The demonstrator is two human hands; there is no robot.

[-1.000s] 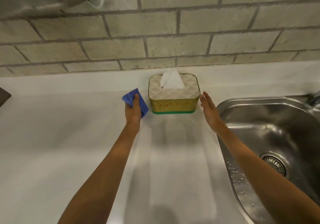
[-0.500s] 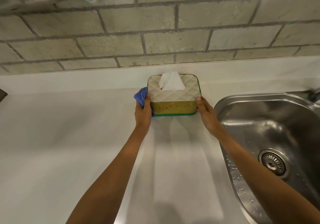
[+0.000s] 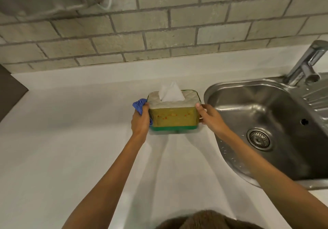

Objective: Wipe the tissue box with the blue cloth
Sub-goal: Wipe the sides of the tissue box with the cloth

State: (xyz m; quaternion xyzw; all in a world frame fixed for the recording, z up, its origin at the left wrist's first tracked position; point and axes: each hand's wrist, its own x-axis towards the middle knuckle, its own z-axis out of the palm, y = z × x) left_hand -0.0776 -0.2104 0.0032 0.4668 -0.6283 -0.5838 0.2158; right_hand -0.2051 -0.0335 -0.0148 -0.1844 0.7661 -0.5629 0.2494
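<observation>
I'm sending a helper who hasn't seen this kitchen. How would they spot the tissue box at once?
Find the steel sink set in the white counter below the brick wall. Just left of its rim, held between the left hand and right hand, is the tissue box: mustard front with red specks, green base band, quilted cream top, white tissue poking up.

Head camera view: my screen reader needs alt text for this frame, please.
Two bare hands grip a tissue box on a white counter; the left hand presses a blue cloth against its side, the right hand opposite. A steel sink sits right.
</observation>
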